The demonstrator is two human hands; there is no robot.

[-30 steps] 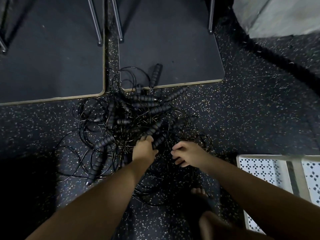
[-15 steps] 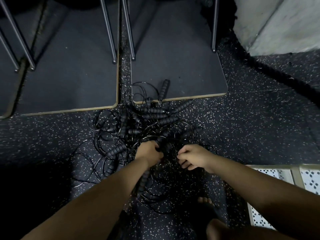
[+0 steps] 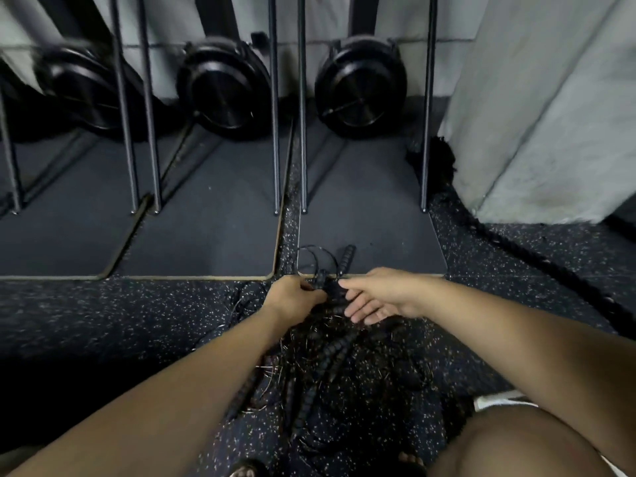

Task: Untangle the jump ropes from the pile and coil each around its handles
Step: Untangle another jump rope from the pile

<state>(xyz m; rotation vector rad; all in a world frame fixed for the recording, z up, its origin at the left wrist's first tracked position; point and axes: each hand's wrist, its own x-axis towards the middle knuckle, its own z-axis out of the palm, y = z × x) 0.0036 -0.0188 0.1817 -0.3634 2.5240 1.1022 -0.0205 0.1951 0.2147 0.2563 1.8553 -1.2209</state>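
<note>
1. Curling round a ribbed black handle (image 3: 321, 279), the left hand (image 3: 296, 297) grips it at the far edge of the heap.
2. The right hand (image 3: 382, 297) lies just beside it, palm turned inward, fingers stretched out and loosely spread, their tips against other ribbed handles.
3. The pile of jump ropes (image 3: 327, 366) sits on the floor (image 3: 103, 311) between the forearms: thin, wiry black cords snarled around segmented, cylindrical grips.
4. A second handle (image 3: 347, 258) and a round cord loop (image 3: 315, 258) rest on the near edge of a smooth dark mat (image 3: 371, 218) with a pale rim.
5. The floor is black rubber, speckled white.
6. Thin metal legs (image 3: 275, 132) stand on the mats; glossy round black discs (image 3: 223, 84) lean behind them.
7. A thick braided rope (image 3: 516, 246) trails past a rough grey wall (image 3: 550, 115).
</note>
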